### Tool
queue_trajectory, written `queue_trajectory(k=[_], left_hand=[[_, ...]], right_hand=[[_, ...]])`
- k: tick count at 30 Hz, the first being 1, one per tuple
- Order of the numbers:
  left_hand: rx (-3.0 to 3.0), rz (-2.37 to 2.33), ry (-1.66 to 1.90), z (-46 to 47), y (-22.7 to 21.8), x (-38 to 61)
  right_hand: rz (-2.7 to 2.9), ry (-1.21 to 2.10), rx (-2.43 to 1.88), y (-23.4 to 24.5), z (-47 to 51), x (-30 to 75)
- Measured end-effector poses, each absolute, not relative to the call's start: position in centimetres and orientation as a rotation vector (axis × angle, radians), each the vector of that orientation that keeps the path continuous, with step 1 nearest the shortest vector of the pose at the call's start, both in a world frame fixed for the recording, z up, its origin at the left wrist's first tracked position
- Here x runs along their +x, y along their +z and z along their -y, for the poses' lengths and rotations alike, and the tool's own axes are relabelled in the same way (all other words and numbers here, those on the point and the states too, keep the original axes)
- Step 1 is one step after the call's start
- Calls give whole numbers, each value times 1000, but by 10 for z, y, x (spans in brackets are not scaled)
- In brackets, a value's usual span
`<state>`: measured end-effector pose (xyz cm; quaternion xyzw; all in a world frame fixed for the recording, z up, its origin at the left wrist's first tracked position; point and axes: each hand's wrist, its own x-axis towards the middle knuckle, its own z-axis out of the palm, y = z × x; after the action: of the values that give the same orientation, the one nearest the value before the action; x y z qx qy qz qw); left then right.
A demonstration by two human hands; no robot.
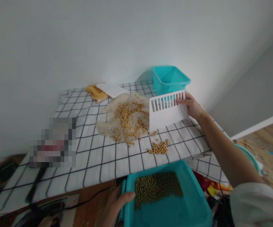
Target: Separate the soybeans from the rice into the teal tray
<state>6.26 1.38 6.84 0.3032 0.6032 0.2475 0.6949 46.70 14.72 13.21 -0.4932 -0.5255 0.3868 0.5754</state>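
My right hand (191, 104) grips one end of a white slotted plastic divider (168, 116), held on edge over the checked tablecloth. Left of the divider spreads a mixed pile of pale grain (104, 126) and yellow soybeans (127, 115). Just in front of it lies a small heap of soybeans (159, 147). Below the table's front edge, my left hand (117, 201) holds the left rim of a teal plastic basin (195, 195), thumb over the rim. Soybeans (158, 189) cover part of the basin's floor. The fingers under the rim are mostly hidden.
Another teal basin (170, 83) stands at the back right, against the wall. A yellow packet (96, 93) and a white sheet (112, 90) lie behind the pile. On the left is a blurred-out flat object (53, 142) with a dark cable (38, 183) hanging over the table edge.
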Motion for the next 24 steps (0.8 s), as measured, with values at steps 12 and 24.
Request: queue_trajectory(k=[12, 24], left_hand=[[635, -1353, 519, -10, 80, 67], [599, -1387, 517, -9, 81, 69]], right_hand=[[1245, 966, -1166, 135, -142, 464], [1255, 915, -1196, 142, -138, 479]])
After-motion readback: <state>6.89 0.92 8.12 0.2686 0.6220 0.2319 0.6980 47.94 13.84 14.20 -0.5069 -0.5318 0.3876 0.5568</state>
